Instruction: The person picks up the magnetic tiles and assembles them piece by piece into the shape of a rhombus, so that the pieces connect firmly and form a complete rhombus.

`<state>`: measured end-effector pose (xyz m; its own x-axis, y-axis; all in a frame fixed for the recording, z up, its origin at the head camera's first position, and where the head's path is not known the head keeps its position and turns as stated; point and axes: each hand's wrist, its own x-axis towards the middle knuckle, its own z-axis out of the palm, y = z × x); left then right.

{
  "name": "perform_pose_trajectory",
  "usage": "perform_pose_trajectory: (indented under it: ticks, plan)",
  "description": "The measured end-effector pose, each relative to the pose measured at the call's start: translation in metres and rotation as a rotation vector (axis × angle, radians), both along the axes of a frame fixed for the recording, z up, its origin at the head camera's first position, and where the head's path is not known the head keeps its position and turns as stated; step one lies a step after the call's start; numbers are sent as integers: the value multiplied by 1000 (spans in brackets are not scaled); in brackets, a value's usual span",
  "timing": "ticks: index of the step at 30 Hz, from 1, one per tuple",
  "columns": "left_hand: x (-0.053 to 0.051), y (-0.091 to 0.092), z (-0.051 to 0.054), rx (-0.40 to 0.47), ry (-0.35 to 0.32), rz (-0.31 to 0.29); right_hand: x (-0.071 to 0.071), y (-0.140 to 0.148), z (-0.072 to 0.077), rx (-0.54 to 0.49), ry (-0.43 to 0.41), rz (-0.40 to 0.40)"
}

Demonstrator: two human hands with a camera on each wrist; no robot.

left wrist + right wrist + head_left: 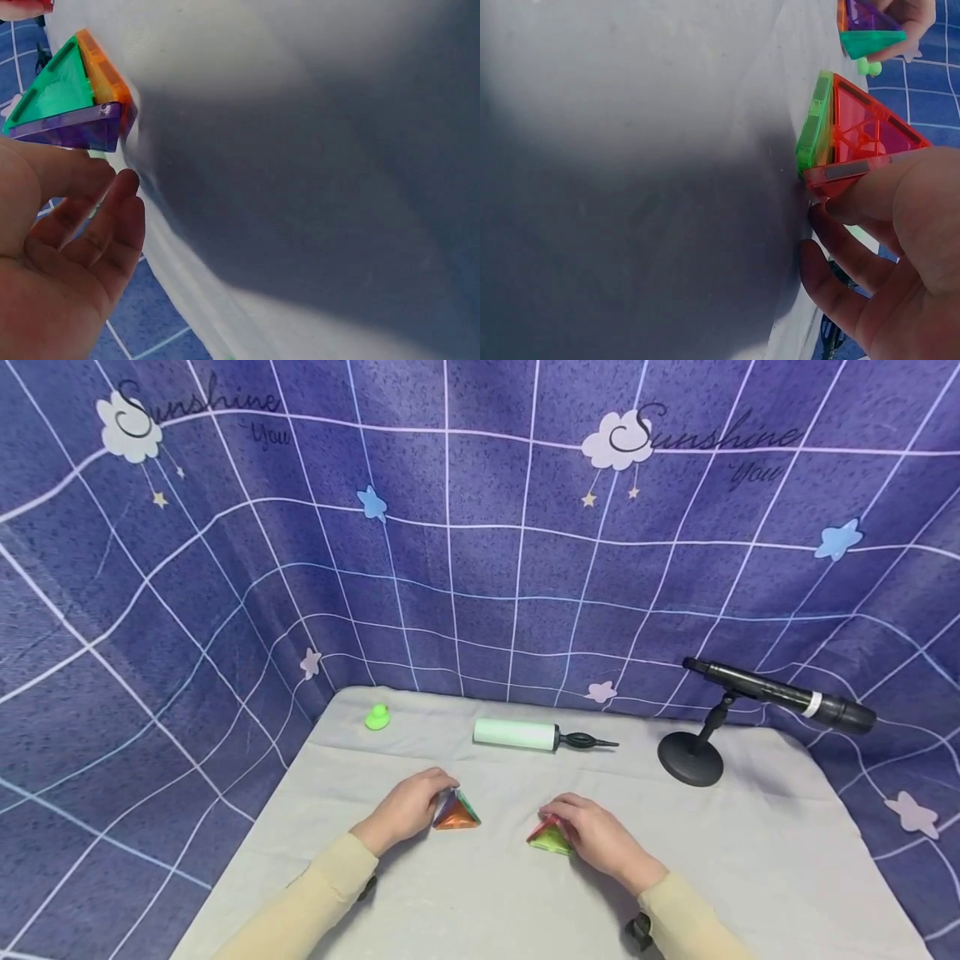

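Note:
On the left, a small pyramid of clear magnetic tiles (457, 813) stands on the cloth, with orange, green and purple sides. My left hand (408, 806) holds it at its left side and top; the left wrist view has the thumb along the purple tile (71, 127), with the fingers curled below. A second magnetic-tile pyramid (550, 838), red and yellow-green, stands to the right. My right hand (600, 835) grips its right side, thumb against the edge of a red tile (847, 171) in the right wrist view. Some fingertips are hidden behind the tiles. A gap separates the pyramids.
Behind the hands lie a pale green hand pump (516, 734) with a black nozzle and a green toy duck (377, 717). A black microphone (787, 692) on a round stand is at the back right. Purple grid curtain (480, 568) surrounds the cloth-covered table (480, 910).

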<state>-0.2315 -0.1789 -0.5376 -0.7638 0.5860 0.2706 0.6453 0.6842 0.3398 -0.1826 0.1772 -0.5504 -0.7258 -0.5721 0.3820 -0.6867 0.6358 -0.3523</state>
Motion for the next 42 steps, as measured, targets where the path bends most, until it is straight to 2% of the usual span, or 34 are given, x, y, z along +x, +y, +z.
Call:
perform_pose_trajectory:
  ticks: [7, 17, 25, 30, 36, 42]
  plan:
    - [2, 2, -4, -31, -20, -17, 2, 0, 2, 17, -16, -23]
    - [5, 10, 1, -43, -68, -10, 8, 4, 5, 14, -52, -105]
    - [8, 15, 0, -58, -78, -21, 13, 7, 6, 25, -75, -153]
    - [11, 19, -2, -87, -108, -32, 19, 9, 6, 25, -74, -165]
    - [13, 25, -4, -88, -91, -53, 24, 13, 4, 3, -47, -164]
    - [18, 30, -3, -72, -91, -74, 24, 18, -1, -15, -60, -158]
